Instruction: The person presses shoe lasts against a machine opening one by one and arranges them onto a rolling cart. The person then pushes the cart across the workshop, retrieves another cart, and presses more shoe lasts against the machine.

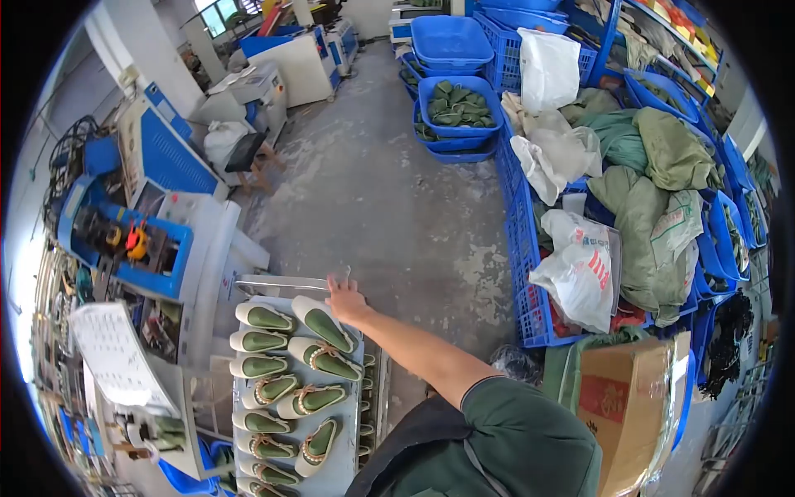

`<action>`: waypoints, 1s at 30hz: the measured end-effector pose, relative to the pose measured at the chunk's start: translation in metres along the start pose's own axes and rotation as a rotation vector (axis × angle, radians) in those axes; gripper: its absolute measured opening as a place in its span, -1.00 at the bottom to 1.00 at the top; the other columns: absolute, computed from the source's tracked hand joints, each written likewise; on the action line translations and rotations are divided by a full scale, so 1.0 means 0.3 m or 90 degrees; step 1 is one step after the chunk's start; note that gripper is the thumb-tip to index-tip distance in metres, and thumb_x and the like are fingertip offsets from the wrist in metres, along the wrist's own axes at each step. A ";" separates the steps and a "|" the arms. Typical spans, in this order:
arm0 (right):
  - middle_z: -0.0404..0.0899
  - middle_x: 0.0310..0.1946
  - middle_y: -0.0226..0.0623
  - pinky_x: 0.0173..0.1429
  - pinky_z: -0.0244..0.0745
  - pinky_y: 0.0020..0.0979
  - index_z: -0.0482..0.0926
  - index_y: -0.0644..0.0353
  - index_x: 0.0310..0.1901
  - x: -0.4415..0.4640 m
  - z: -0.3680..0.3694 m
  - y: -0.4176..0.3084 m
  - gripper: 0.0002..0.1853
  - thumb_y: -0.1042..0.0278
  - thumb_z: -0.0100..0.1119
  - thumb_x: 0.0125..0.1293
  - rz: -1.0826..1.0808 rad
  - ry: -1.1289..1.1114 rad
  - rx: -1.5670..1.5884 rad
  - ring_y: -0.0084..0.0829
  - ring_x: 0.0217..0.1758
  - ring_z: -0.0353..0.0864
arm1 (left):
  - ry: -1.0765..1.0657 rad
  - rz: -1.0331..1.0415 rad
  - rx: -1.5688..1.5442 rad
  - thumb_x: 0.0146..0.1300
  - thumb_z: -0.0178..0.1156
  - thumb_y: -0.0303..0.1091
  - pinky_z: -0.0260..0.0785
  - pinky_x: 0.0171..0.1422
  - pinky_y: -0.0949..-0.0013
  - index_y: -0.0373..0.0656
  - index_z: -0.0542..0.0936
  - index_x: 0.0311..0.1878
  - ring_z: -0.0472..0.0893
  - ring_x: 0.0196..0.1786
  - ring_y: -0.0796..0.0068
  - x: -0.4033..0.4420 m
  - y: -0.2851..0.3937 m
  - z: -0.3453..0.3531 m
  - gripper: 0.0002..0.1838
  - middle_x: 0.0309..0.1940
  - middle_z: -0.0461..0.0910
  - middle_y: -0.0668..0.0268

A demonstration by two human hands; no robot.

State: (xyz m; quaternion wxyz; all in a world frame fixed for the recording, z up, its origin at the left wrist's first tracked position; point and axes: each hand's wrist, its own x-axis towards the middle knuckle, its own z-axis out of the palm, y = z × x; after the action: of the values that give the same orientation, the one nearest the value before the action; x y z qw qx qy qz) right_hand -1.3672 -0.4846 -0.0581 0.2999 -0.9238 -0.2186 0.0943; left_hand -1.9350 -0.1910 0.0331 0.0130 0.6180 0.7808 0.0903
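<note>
My right hand (347,297) reaches out to the far end of a shoe cart, its fingers closed around the right part of the metal handle (281,283). On the cart's grey top shelf (354,398) stand several cream flat shoes with green insoles. One larger shoe (321,323) lies just below my hand, and a shoe with a beaded trim (331,359) comes after it. Smaller shoes, such as this plain one (263,316), line the left side. More shoes show on a lower level along the right edge. My left hand is out of view.
Blue-and-white machines (166,240) line the left. A grey concrete floor (381,182) stretches ahead. To the right are a blue crate (523,273) heaped with bags, stacked blue tubs (451,41) and a cardboard box (638,406). A stool (257,157) stands further off.
</note>
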 end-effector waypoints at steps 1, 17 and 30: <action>0.26 0.22 0.15 0.23 0.39 0.03 0.09 0.14 0.37 0.048 -0.032 0.011 -0.36 0.10 0.03 0.35 0.038 -0.013 0.006 0.21 0.26 0.32 | -0.002 -0.002 0.009 0.29 0.05 0.24 0.49 -0.06 0.13 -0.36 0.57 0.02 0.65 -0.14 0.05 -0.018 0.078 0.015 -0.29 -0.20 0.64 -0.06; 0.10 0.40 0.21 0.22 0.44 -0.04 -0.28 0.31 0.48 0.989 -0.416 0.405 -0.14 0.05 -0.05 0.40 0.023 -0.224 -0.237 0.07 0.34 0.35 | 0.002 -0.279 -0.052 0.23 0.00 0.37 0.45 -0.03 0.03 -0.42 0.62 -0.07 0.62 -0.15 -0.11 -0.441 0.540 0.368 -0.16 -0.27 0.63 -0.19; 0.03 0.40 0.31 0.23 0.42 -0.03 -0.41 0.24 0.48 2.080 -0.621 0.649 0.10 0.03 0.23 0.24 -0.045 -0.307 -0.112 0.18 0.27 0.40 | 0.047 -0.383 0.061 0.14 -0.05 0.50 0.45 0.01 -0.01 -0.32 0.67 -0.11 0.63 -0.12 -0.11 -0.815 1.478 0.562 -0.10 -0.25 0.64 -0.16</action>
State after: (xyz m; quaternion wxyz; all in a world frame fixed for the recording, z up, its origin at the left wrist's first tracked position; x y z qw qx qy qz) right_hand -0.6894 -0.4339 -0.0515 0.1605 -0.8890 -0.3234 0.2816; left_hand -1.4284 -0.3091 -0.0853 -0.0188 0.3555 0.9320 0.0677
